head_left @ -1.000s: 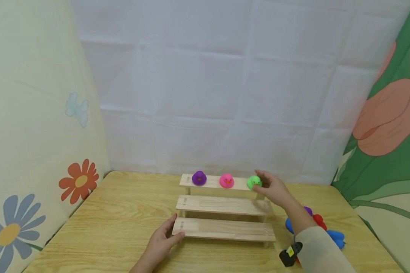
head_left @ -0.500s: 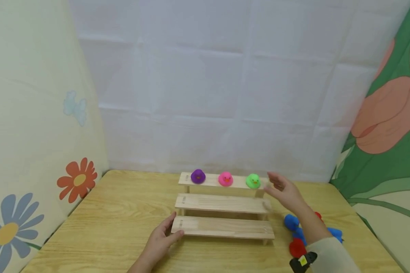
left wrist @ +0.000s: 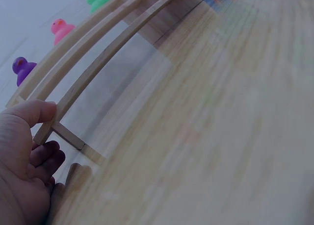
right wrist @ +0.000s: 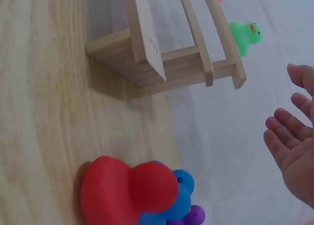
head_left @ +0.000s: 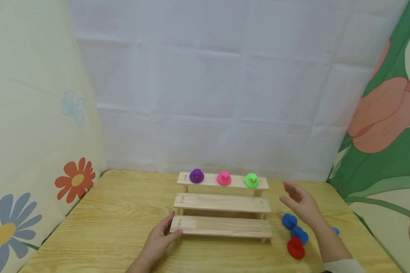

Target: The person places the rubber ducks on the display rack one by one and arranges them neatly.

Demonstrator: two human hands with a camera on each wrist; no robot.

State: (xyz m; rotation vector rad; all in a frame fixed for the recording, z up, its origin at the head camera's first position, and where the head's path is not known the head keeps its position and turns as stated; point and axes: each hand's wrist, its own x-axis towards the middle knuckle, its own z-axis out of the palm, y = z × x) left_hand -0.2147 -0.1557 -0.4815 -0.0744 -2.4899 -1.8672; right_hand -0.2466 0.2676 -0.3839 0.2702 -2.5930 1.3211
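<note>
A three-step wooden display stand [head_left: 222,203] stands on the table. Its top step carries a purple rubber duck [head_left: 196,176], a pink rubber duck [head_left: 224,178] and a green rubber duck [head_left: 251,180], apart in a row. My left hand [head_left: 157,242] grips the left end of the lowest step, thumb on the board; in the left wrist view the fingers [left wrist: 46,159] curl below it. Off the stand's right side, my right hand [head_left: 302,204] hangs in the air, fingers relaxed and holding nothing. The right wrist view shows its palm [right wrist: 299,161] apart from the green duck.
Right of the stand, a red rubber duck [head_left: 295,248] and blue ducks [head_left: 299,235] sit close together on the wooden table [head_left: 133,201]. Another purple duck [right wrist: 195,215] shows behind them in the right wrist view. My right forearm partly covers a blue thing [head_left: 335,230]. White cloth hangs behind.
My right hand has let go of the green duck on the top step and drawn away to the right and down. The left hand keeps its grip on the stand.
</note>
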